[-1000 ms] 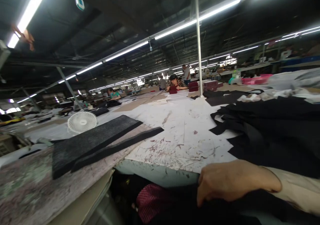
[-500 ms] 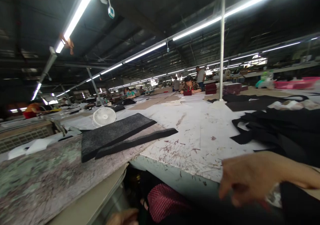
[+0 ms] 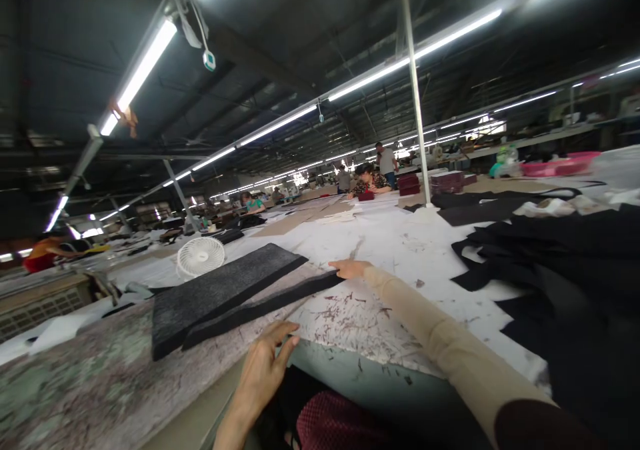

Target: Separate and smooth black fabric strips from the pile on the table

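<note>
My right hand [image 3: 350,269], at the end of an outstretched beige sleeve, is at the right tip of a narrow black strip [image 3: 270,305]. Its index finger stretches over the tip, and the other fingers are partly hidden; no firm grip shows. The strip lies beside a wider dark grey, fuzzy-looking slab [image 3: 225,290], both on a mottled, worn board [image 3: 100,370]. Near the board's front edge and the table corner, my left hand [image 3: 265,363] is open, fingers forward and thumb apart, with nothing in it.
A white round fan [image 3: 201,257] stands behind the slab. Black fabric pieces [image 3: 565,270] heap on the right of the white-covered table [image 3: 380,237]. A metal post [image 3: 417,103] rises from the tabletop. Farther back are dark red stacks [image 3: 409,185], a pink basin [image 3: 560,165] and several people.
My right hand has reached forward from the table's near right edge to the strip's tip. My left hand has risen from the bottom of the view to the board's edge. The view has shifted slightly.
</note>
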A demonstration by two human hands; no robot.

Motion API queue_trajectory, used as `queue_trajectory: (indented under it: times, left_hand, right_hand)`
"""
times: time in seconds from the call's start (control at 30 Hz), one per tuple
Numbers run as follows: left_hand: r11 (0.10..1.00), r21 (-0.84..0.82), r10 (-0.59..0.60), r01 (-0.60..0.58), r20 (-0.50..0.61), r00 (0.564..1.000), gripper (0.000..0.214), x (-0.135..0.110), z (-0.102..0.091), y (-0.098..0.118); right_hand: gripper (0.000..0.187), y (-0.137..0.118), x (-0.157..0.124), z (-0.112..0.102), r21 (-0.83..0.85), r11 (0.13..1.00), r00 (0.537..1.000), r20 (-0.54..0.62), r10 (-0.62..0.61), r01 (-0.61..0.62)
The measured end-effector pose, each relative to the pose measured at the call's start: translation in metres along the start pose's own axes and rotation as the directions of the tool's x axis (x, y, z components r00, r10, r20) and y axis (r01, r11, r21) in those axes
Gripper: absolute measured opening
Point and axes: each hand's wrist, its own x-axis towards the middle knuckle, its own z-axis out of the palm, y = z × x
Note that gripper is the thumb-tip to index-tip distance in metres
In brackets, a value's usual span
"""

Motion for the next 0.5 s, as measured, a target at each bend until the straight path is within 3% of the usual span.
queue_trajectory:
  times: [0.1,0.17,0.27,0.4,0.5]
  left_hand:
    - [0.999,0.040,-0.034,0.035,-0.020,0.999,0.037,0.016,-0.005,-0.017]
    - [0.997,0.079,-0.020,0.027,-0.079,0.997,0.043,0.034,-0.006,-0.028]
    - [0.987,0.160,0.048,-0.027,-0.128,0.991,0.068,0.065,-0.003,-0.036]
    - [0.993,0.114,-0.006,-0.006,0.101,0.995,0.087,0.094,-0.010,-0.038]
    - [0.995,0.066,-0.079,0.068,0.177,0.981,0.072,0.095,-0.028,-0.044]
  right_hand:
    - [0.044,0.000,0.003,0.002,0.027,0.999,0.999,0.039,0.029,-0.030]
    - [0.032,-0.005,0.001,-0.006,0.052,0.998,0.997,0.075,-0.027,0.023]
    - [0.025,-0.021,-0.009,-0.024,0.080,0.986,0.983,0.099,-0.157,0.149]
    - [0.025,-0.044,-0.043,-0.050,0.086,0.923,0.926,0.011,-0.376,0.374]
    - [0.021,-0.051,-0.078,-0.068,0.111,0.879,0.885,-0.091,-0.456,0.464]
